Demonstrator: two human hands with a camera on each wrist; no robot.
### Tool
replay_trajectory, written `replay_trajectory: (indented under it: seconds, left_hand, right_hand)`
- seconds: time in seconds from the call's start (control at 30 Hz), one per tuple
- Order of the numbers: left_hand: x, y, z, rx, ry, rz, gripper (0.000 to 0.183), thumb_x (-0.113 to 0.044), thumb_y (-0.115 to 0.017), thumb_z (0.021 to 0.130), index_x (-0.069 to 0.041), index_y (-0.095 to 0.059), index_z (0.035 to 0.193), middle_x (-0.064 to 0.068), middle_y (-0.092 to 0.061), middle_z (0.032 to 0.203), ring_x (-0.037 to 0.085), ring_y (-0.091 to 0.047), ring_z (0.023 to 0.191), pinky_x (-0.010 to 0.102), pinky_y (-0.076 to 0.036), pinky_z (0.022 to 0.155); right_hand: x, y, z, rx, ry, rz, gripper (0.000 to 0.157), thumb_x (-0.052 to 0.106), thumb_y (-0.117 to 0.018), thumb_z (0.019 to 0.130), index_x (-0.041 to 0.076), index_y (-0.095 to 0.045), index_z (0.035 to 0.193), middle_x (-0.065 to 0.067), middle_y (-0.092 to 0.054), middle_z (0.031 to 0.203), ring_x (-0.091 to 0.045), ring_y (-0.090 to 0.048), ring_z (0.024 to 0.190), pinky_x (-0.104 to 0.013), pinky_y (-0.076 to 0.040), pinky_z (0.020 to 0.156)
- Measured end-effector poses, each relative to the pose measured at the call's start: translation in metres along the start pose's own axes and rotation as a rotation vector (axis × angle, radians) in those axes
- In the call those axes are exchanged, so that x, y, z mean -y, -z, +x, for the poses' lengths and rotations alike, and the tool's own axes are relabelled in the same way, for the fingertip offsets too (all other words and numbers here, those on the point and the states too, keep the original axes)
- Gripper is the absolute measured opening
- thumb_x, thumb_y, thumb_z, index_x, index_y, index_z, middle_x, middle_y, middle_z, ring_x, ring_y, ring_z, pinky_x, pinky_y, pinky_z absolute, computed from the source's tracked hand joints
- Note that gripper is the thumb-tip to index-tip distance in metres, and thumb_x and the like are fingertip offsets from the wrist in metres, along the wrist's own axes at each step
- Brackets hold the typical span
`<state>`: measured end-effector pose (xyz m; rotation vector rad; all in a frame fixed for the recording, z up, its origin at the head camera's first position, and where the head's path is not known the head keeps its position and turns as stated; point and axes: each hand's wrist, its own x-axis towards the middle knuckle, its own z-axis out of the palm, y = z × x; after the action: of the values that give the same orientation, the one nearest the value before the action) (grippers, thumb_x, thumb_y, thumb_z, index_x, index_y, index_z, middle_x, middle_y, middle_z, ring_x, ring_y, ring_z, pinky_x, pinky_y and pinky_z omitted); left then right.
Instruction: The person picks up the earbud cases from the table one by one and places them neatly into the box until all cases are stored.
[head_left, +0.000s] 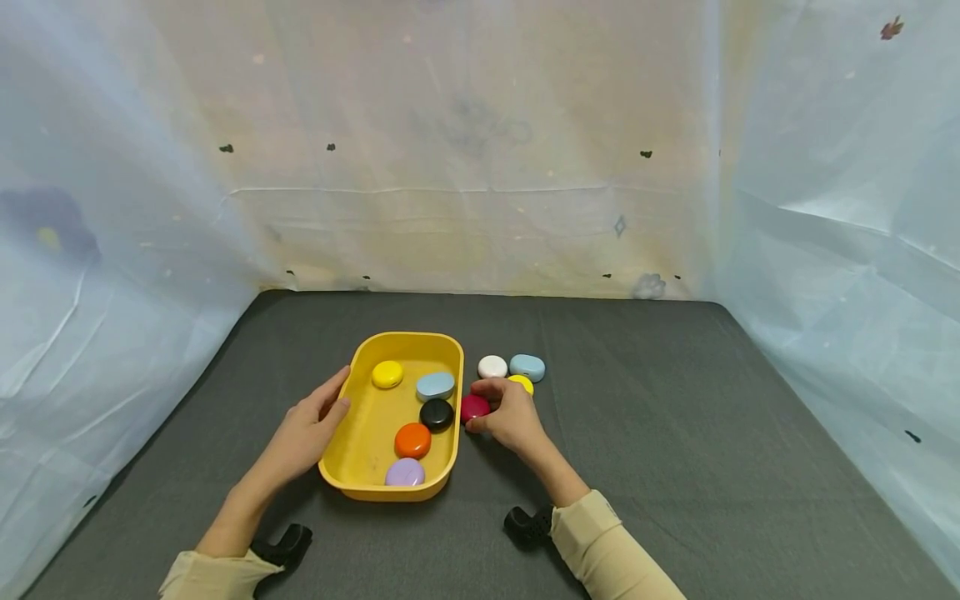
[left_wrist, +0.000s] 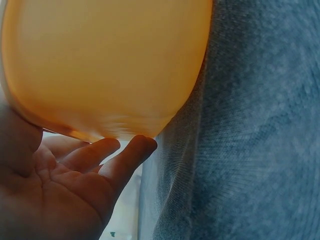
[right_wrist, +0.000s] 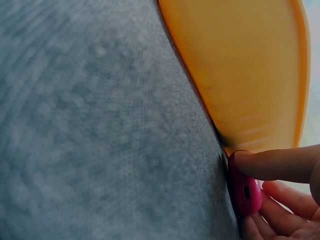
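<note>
With fingers of the right hand (head_left: 516,418), pinched a glossy crimson rounded piece (head_left: 474,407), just beside the right wall of a yellow rounded-rectangular plastic tray (head_left: 363,437). With nearly straight fingers of the left hand (head_left: 303,429), touched the tray's left wall. Saw inside a yellow disc (head_left: 387,374), pale-blue oval (head_left: 435,385), black disc (head_left: 437,415), orange disc (head_left: 412,441) and lilac disc (head_left: 405,472). Toward the far edge of the grey cloth-covered worktop (head_left: 675,433), saw a white disc (head_left: 492,367), light-blue oval (head_left: 528,367) and partly hidden second yellow disc (head_left: 522,383).
</note>
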<state>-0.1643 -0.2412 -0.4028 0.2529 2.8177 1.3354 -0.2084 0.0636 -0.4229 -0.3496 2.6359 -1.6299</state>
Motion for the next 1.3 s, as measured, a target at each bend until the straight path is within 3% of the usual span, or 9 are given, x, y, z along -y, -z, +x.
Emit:
replay_trajectory:
  seconds: [0.97, 1.3]
  left_hand:
    - [-0.0004, -0.0001, -0.001, -0.003, -0.008, -0.003, 0.058, -0.025, -0.042, 0.108, -0.007, -0.019, 0.158, 0.021, -0.028, 0.156, 0.038, -0.037, 0.136, 0.054, -0.038, 0.102]
    - [0.0006, 0.0, -0.001, -0.001, -0.013, 0.008, 0.058, -0.027, -0.042, 0.108, -0.008, -0.019, 0.158, 0.022, -0.03, 0.155, 0.037, -0.041, 0.133, 0.054, -0.039, 0.101]
  right_hand:
    - [0.0012, 0.0033, -0.0013, -0.029, -0.008, 0.026, 0.051, -0.003, -0.088, 0.063, -0.003, -0.069, 0.111, -0.011, -0.07, 0.1, -0.022, -0.065, 0.085, -0.033, -0.054, 0.075]
    - [0.0028, 0.0058, -0.0018, -0.065, -0.021, 0.015, 0.051, 0.001, -0.089, 0.063, -0.001, -0.07, 0.111, -0.008, -0.07, 0.101, -0.021, -0.065, 0.089, -0.035, -0.054, 0.079]
